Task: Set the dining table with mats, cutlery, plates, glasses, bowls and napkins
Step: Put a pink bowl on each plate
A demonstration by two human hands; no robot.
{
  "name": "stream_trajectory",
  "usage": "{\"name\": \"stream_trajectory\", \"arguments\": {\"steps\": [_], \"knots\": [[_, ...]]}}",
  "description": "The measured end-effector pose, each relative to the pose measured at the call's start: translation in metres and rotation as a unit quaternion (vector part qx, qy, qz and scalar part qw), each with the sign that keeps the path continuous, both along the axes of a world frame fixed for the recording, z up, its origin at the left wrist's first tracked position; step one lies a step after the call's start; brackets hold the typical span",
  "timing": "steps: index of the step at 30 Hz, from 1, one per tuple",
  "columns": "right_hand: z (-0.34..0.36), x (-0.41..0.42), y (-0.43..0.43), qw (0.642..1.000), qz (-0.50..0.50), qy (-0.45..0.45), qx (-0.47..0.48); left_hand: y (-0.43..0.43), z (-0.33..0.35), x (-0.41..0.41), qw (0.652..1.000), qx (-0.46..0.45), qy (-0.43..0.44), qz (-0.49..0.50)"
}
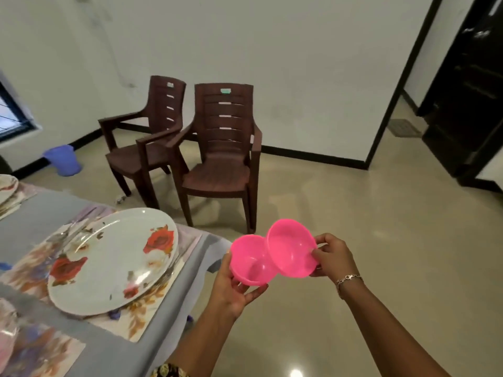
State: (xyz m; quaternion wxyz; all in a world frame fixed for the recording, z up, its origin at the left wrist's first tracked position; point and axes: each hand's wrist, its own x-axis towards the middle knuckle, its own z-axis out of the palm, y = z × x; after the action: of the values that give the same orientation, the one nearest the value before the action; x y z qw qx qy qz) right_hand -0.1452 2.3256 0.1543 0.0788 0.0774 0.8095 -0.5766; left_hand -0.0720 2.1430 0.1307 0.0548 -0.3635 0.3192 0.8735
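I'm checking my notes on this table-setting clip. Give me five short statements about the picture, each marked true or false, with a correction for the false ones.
1. Each hand holds one pink bowl. True: the left hand grips the left pink bowl, and the right hand pinches the right pink bowl.
2. Both bowls rest on the table. False: they are held in the air, off the edge of the table.
3. A floral plate lies on a mat. True.
4. Three chairs stand by the wall. False: there are two brown chairs.
5. A blue bucket stands on the floor. True.
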Motion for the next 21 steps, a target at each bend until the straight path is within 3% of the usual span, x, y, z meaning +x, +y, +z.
{"name": "stream_trajectory", "arguments": {"steps": [7, 14, 21], "knots": [[-0.006, -0.109, -0.03, 0.997, 0.079, -0.011, 0.005, -0.021, -0.001, -0.07, 0.988, 0.042, 0.003, 0.147], [-0.023, -0.222, -0.111, 0.979, 0.205, -0.012, 0.018, -0.087, -0.018, -0.142, 0.955, 0.095, 0.048, 0.278], [-0.027, -0.336, -0.225, 0.943, 0.327, -0.003, 0.064, -0.172, -0.013, -0.221, 0.918, 0.063, 0.051, 0.388]]}}
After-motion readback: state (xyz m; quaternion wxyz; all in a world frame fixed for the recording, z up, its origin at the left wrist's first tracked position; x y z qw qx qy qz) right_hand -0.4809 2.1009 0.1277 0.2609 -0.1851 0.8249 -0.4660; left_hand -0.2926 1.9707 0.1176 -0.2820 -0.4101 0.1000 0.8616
